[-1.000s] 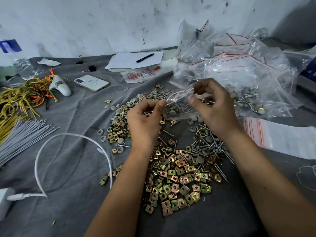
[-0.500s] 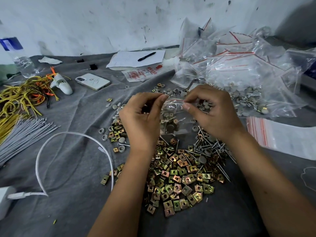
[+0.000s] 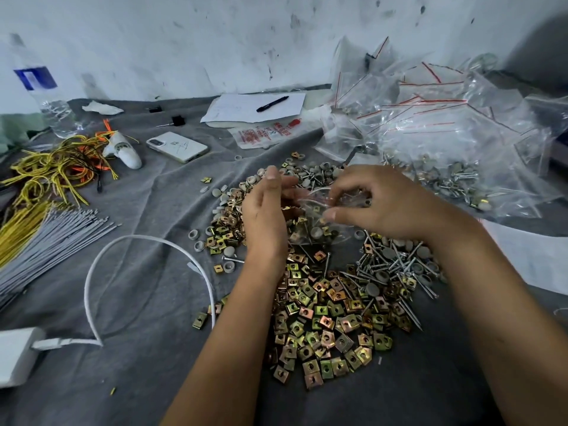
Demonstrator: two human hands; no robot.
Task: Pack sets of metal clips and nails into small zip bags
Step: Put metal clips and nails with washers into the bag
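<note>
A small clear zip bag [image 3: 319,229] with clips, nails and grey caps inside hangs between my hands above the grey cloth. My right hand [image 3: 378,204] pinches its top edge with thumb and fingers. My left hand [image 3: 267,210] is beside the bag's left side, palm turned inward, fingers straight and loosened; whether it still touches the bag is unclear. Below lies a heap of square gold-coloured metal clips [image 3: 325,318]. A pile of nails [image 3: 396,269] mixed with grey round caps sits to the right of it.
A heap of filled zip bags [image 3: 445,142] is at the back right, flat empty bags [image 3: 534,256] at the right. A phone [image 3: 176,146], paper with a pen [image 3: 272,103], a water bottle [image 3: 52,106], yellow wires [image 3: 46,173], grey ties [image 3: 46,241] and a white cable [image 3: 147,241] lie around.
The bag has come down closer to the cloth. My left hand has let its pinch go and opened beside the bag, while my right hand keeps hold of the top edge.
</note>
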